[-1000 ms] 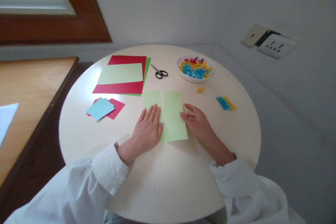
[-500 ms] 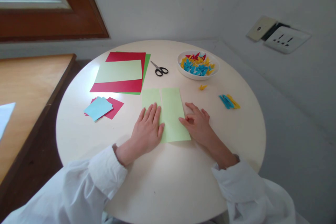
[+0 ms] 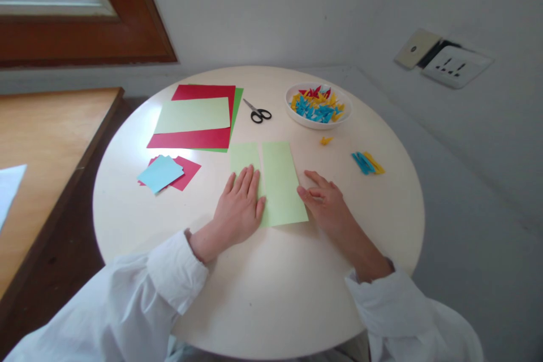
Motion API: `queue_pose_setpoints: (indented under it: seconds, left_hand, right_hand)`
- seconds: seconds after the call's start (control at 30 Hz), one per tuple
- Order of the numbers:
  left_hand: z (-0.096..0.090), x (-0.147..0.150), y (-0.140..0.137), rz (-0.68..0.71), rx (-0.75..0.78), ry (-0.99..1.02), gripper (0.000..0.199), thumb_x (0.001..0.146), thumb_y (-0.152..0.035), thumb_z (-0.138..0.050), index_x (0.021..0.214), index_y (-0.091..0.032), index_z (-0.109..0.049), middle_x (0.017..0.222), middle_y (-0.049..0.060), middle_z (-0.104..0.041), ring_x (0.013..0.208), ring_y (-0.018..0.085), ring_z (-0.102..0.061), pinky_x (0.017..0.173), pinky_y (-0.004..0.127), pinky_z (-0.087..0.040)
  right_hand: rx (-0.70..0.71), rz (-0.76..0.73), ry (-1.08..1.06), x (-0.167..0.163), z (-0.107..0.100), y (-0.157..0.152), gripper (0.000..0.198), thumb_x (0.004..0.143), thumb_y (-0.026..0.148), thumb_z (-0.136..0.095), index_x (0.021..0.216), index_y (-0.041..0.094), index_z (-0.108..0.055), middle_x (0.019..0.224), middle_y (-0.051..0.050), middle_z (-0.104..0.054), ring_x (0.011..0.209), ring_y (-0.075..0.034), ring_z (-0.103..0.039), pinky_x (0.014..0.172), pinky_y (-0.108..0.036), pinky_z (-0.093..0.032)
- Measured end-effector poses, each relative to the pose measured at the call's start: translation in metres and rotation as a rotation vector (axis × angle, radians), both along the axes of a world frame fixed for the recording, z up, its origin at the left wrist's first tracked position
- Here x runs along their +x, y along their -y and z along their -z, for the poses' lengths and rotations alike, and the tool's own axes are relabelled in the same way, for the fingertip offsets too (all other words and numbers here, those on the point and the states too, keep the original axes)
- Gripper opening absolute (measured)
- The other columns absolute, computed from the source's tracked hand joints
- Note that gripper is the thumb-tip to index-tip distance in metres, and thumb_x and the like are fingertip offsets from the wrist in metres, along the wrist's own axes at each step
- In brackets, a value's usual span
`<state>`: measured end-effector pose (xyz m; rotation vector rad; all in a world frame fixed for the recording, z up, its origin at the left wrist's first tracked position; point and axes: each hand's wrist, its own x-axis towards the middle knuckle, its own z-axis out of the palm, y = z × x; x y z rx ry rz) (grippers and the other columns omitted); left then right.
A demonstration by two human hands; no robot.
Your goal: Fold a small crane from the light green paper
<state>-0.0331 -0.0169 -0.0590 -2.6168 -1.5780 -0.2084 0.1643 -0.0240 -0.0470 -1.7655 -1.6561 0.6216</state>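
My left hand (image 3: 238, 203) lies flat, fingers stretched out, on a light green paper strip (image 3: 245, 153), covering most of it. Beside it is a second light green strip (image 3: 282, 181); a narrow gap parts the two at the top, and whether they join lower down is hidden by my hand. My right hand (image 3: 326, 201) rests by that strip's right edge with fingers loosely apart. Its thumb tip is at the paper's edge, and I cannot tell whether it touches. Nothing is gripped in either hand.
Scissors (image 3: 257, 113) lie behind the strips, right of stacked red sheets (image 3: 186, 141). A white bowl (image 3: 305, 121) holds several folded paper cranes. One yellow crane (image 3: 326, 141), folded blue and yellow pieces (image 3: 367, 163) and small blue squares (image 3: 161, 174) lie on the round table (image 3: 254, 317).
My right hand has shifted slightly right, its thumb drawing back from over the right strip to its edge. The left hand stays in place on the paper.
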Motion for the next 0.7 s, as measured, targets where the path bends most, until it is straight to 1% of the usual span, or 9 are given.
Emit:
queue_pose_setpoints:
  seconds: [0.1,0.17,0.3,0.47,0.7]
  left_hand:
    - [0.0001,-0.0001,-0.0002,0.006,-0.011,0.013,0.057,0.093,-0.034,-0.024,0.139,0.000,-0.032,0.145,0.020,-0.033,0.136,0.028,-0.029,0.111,0.045,-0.023]
    - [0.0003,-0.0001,-0.0004,0.006,-0.011,0.027,0.056,0.093,-0.034,-0.024,0.139,-0.001,-0.032,0.145,0.020,-0.033,0.136,0.027,-0.029,0.111,0.045,-0.022]
    - [-0.0001,0.0002,-0.0006,0.004,-0.008,0.027,0.056,0.093,-0.034,-0.025,0.138,-0.001,-0.033,0.145,0.020,-0.033,0.136,0.028,-0.029,0.111,0.045,-0.022]
    - [-0.0008,0.0002,-0.0005,0.000,-0.003,0.013,0.056,0.093,-0.034,-0.026,0.138,-0.001,-0.034,0.145,0.019,-0.033,0.135,0.029,-0.030,0.110,0.045,-0.025]
    - [-0.0001,-0.0005,-0.0004,0.006,0.005,0.006,0.057,0.093,-0.034,-0.025,0.138,0.000,-0.033,0.145,0.020,-0.033,0.135,0.029,-0.030,0.110,0.045,-0.024]
  right_hand:
    - [-0.025,-0.014,0.067,-0.0011,0.0012,0.0078,0.036,0.080,0.044,-0.053,0.053,0.020,-0.058,0.130,-0.010,-0.054,0.125,-0.029,-0.044,0.107,-0.058,-0.017]
    - [-0.017,-0.044,0.087,-0.0012,0.0033,0.0103,0.036,0.079,0.042,-0.054,0.051,0.020,-0.056,0.133,-0.009,-0.052,0.127,-0.028,-0.041,0.106,-0.057,-0.017]
    - [0.008,-0.069,0.118,-0.0007,0.0069,0.0113,0.035,0.079,0.036,-0.056,0.048,0.020,-0.051,0.134,-0.010,-0.051,0.128,-0.028,-0.040,0.105,-0.059,-0.016]
    - [-0.034,-0.073,0.146,-0.0014,0.0056,0.0116,0.034,0.078,0.029,-0.056,0.047,0.019,-0.048,0.136,-0.011,-0.049,0.129,-0.028,-0.039,0.106,-0.057,-0.018]
    - [-0.006,-0.092,0.132,0.0010,0.0052,0.0125,0.035,0.080,0.035,-0.053,0.049,0.020,-0.051,0.136,-0.010,-0.049,0.130,-0.027,-0.038,0.106,-0.057,-0.017]
